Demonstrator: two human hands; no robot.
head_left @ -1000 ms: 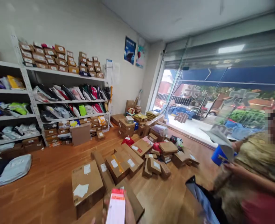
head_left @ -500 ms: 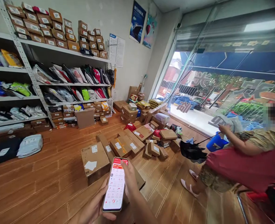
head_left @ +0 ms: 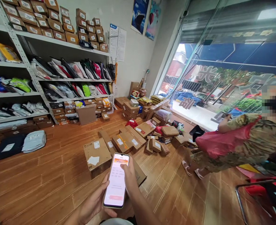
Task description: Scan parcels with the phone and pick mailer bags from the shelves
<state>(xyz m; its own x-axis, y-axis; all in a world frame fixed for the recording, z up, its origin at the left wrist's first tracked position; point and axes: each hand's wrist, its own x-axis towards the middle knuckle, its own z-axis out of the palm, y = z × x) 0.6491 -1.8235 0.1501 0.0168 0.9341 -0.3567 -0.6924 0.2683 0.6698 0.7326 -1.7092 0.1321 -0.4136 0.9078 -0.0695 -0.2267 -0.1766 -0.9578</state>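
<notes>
A smartphone with a lit, mostly white page and an orange banner at its top is held upright in front of me. My left hand is closed around its left edge and lower back, with a fingertip showing below the bottom edge. At the right edge, my right hand also grips the phone, its thumb lying over the upper part of the screen. The right hand's other fingers are hidden behind the phone. Beyond the phone lies a large cardboard box with a label and a torn white patch.
Cardboard parcels are heaped on the wooden floor ahead. At left, white shelves carry boxes and bagged parcels. A person stands at right by the glass front, near a metal-framed chair. Two bagged parcels lie at left.
The phone's screen has switched from a red-topped icon page to a paler page. My right thumb has shifted slightly down. The person at right has turned toward the glass; the umbrella is mostly hidden.
</notes>
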